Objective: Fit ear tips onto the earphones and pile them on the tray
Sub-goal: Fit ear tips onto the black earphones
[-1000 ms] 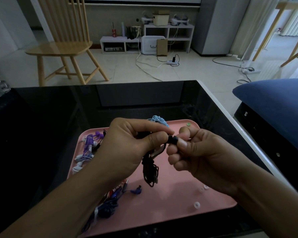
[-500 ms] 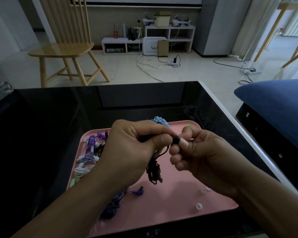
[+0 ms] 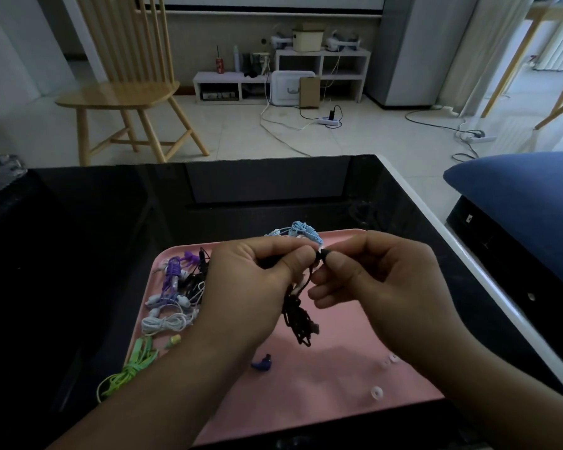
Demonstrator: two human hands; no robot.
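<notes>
Over the pink tray [image 3: 332, 401] my left hand [image 3: 254, 287] grips a black earphone set, and its bundled cord [image 3: 298, 316] hangs down below my fingers. My right hand [image 3: 381, 280] pinches a small black ear tip [image 3: 325, 254] against the earbud at my left thumb. Bundled earphones lie on the tray's left side: purple [image 3: 173, 276], white [image 3: 165, 323] and green [image 3: 134, 362]. A light blue set [image 3: 303, 230] sits at the tray's far edge. A dark blue earbud [image 3: 262, 363] lies under my left wrist. Loose white ear tips [image 3: 376, 392] rest at the near right.
The tray sits on a glossy black table [image 3: 111, 222] with a white right edge [image 3: 436, 228]. A wooden chair [image 3: 124, 92] stands beyond the table on the left. A blue cushion [image 3: 527, 193] lies to the right. Cables and a low shelf are on the floor behind.
The view has shifted, so the green earphones at the tray's left now show. My hands stay together on the black earphone, with the ear tip pressed closer to my left thumb.
</notes>
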